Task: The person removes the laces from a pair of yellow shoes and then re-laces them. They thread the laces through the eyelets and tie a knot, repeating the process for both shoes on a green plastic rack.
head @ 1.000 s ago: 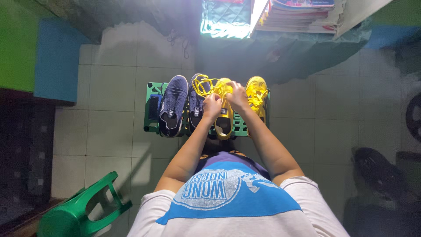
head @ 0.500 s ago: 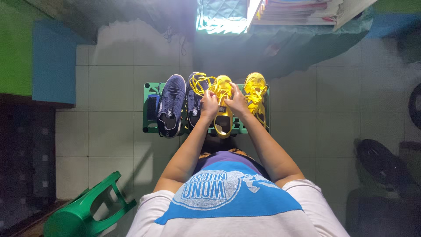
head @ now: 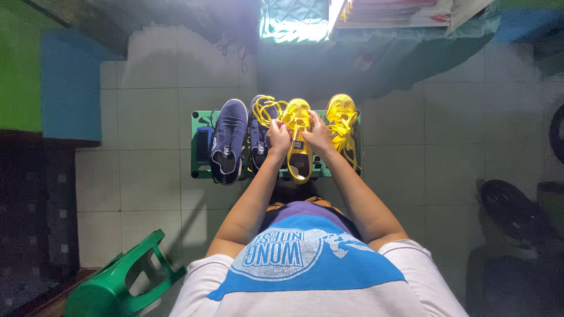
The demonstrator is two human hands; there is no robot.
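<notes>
Several shoes stand side by side on a low green plastic rack [head: 200,170]. Two navy shoes [head: 228,141] are on the left. A yellow shoe [head: 299,167] stands in the middle, and a second yellow shoe [head: 342,117] to its right. My left hand [head: 278,138] and my right hand [head: 319,135] are both on the middle yellow shoe, fingers pinched on its yellow lace [head: 267,108]. Loops of that lace spill over the inner navy shoe. My forearms reach forward from my blue and white shirt.
A green plastic stool [head: 120,282] lies tipped at the lower left. A stack of books [head: 405,12] sits on a cloth-covered surface at the top. A blue and green wall [head: 64,82] runs along the left. Dark objects [head: 511,217] stand at the right on the tiled floor.
My hands have slid slightly nearer along the middle yellow shoe while working its lace. The view has tilted a little, so the rack and shoes sit slightly higher in frame.
</notes>
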